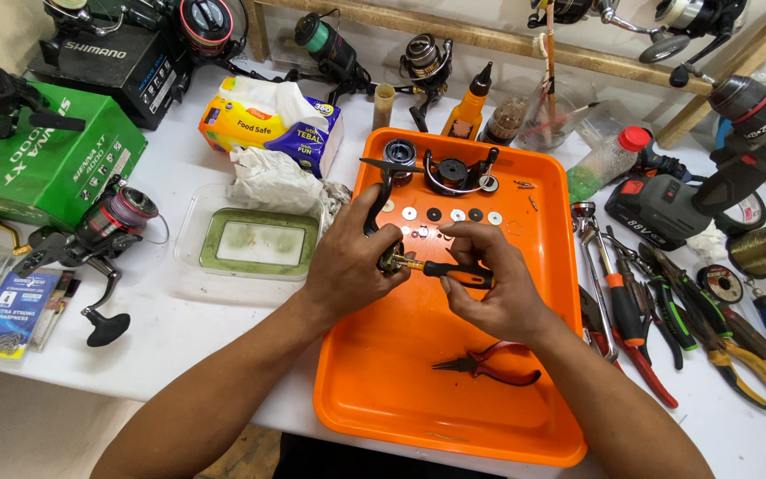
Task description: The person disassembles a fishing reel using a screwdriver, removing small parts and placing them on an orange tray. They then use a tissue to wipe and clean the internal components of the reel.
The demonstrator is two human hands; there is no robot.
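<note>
Left hand (347, 266) grips reel part (392, 260), seemingly brass; right hand (498, 288) drives screwdriver (454, 272).

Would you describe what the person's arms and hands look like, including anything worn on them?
Both forearms are bare as far as the picture shows: no sleeves in view, and no gloves. The left hand and right hand show no visible rings, and neither wrist carries a watch or band. Fingernails look short; finer detail is too small to tell.
</note>
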